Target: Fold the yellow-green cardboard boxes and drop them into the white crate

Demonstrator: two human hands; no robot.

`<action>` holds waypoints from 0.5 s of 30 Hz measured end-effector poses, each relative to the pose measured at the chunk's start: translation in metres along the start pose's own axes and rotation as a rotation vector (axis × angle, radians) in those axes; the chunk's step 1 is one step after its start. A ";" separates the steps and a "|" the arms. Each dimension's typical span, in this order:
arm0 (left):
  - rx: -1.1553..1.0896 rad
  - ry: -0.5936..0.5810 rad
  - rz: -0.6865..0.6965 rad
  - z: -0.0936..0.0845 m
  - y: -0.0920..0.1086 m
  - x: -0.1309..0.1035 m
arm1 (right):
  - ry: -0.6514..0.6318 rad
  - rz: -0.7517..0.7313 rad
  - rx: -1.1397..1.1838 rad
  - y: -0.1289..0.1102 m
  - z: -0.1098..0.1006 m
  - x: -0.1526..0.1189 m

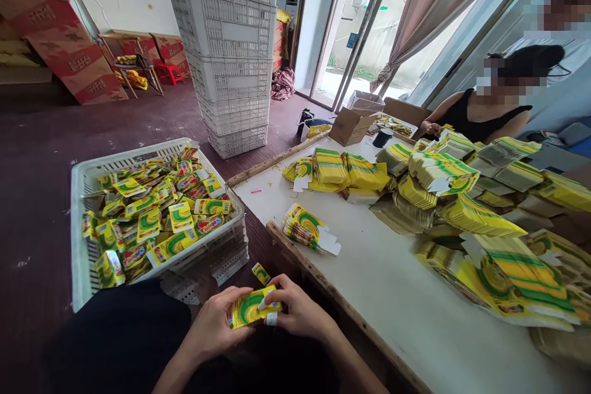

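Between my two hands is a small yellow and green box (249,308), held low in front of the lap. My left hand (215,323) grips its left end, thumb on top and fingers below. At its right end, my right hand (293,308) pinches it, with a white wrap on a finger. To the left, a white basket (78,221) is heaped with similar yellow boxes (148,223). A small stack of flat cartons (307,226) lies near the table's edge, above my right hand. Another small yellow box (261,274) lies just beyond my hands.
The white table (364,271) carries many bundles of yellow cartons (517,271) on the right. A tall stack of white crates (235,49) stands behind the basket. A person in a black top (492,114) sits across the table, near an open cardboard box (351,126) and a dark cup (383,138).
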State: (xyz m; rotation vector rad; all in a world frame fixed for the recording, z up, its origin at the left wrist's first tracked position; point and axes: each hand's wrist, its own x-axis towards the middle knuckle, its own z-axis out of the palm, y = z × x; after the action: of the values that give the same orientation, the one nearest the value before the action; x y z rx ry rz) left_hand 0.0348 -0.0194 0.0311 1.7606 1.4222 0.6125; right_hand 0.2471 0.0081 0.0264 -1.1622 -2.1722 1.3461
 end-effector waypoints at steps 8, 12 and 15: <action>-0.028 0.034 0.048 -0.002 0.004 0.003 | 0.144 0.030 0.072 0.001 0.009 0.006; -0.010 0.094 0.038 0.001 -0.001 0.002 | 0.225 0.034 0.123 0.003 0.015 0.013; -0.010 0.092 0.027 0.001 -0.006 0.001 | 0.123 -0.050 0.120 0.003 0.012 0.014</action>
State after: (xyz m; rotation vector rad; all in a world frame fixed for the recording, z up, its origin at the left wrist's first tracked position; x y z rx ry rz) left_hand 0.0320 -0.0182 0.0257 1.7663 1.4568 0.7226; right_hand 0.2322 0.0127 0.0165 -1.1080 -1.9938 1.3280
